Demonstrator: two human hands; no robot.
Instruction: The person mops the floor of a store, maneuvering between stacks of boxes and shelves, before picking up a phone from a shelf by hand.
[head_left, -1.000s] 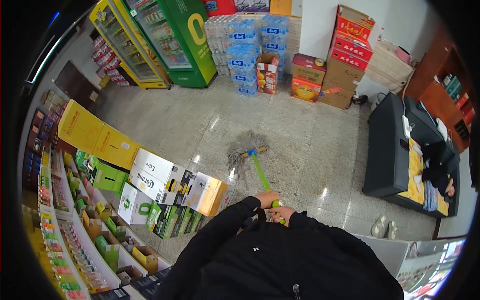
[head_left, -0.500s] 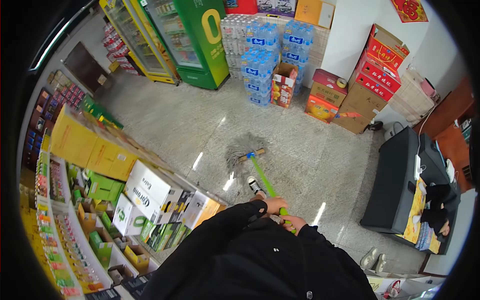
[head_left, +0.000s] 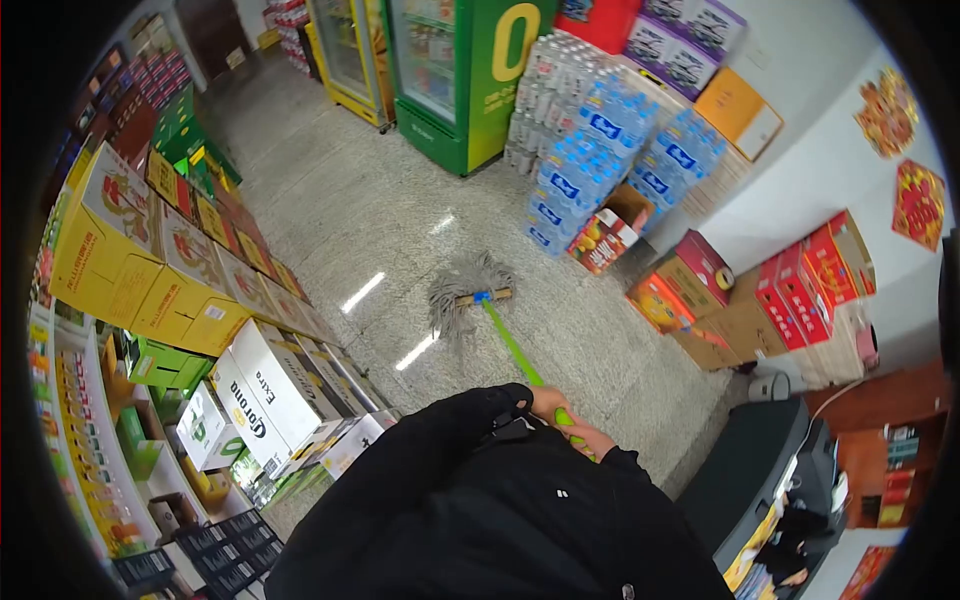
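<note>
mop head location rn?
Head view, centre frame: the grey mop head lies on the speckled floor, left of the stacked water bottle packs, at the far end of the green handle from the hands.

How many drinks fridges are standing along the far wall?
2, side by side: a green fridge next to the stacked water bottles, and a yellow fridge to its left. Others may be out of view.

a speckled grey stone floor (head_left: pixel 360 190) carries everything. the mop head (head_left: pixel 462 294) lies spread on it near the middle. stacked water packs (head_left: pixel 610 150) and cardboard boxes (head_left: pixel 760 300) stand along the wall, beer cartons (head_left: pixel 250 390) at the left, a green fridge (head_left: pixel 480 80) beyond.
</note>
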